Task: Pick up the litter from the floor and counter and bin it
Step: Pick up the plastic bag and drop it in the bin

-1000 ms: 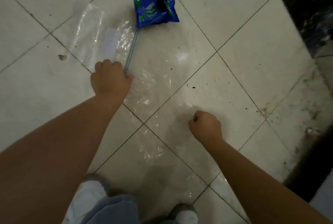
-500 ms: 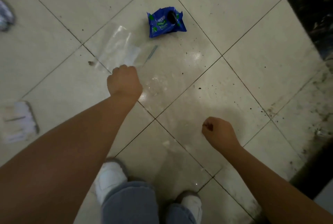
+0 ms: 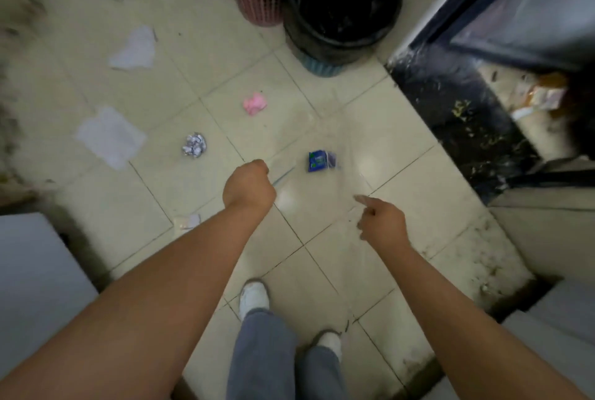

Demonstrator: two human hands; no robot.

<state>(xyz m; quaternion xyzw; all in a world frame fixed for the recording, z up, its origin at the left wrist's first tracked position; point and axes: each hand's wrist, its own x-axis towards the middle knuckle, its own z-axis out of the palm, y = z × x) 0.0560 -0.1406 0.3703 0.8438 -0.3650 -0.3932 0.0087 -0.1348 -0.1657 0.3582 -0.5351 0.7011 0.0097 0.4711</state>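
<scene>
Evidently the left hand (image 3: 249, 185) is clenched on a clear plastic bag (image 3: 325, 155) (blurred) to carry it to the black bin (image 3: 343, 3) at upper centre, while the right hand (image 3: 381, 222) points loosely, empty.

Dim, even indoor light over a pale tiled floor (image 3: 402, 129), softened throughout by motion blur.
A bright patch of glare sits on the tiles (image 3: 286, 200) between the two hands. Shadows gather along the left edge and in the dark recess (image 3: 467, 110) at right. Straight tile joints bow toward the corners, a wide-angle effect. Scattered paper scraps (image 3: 111, 137) are smeared, their edges unreadable.
</scene>
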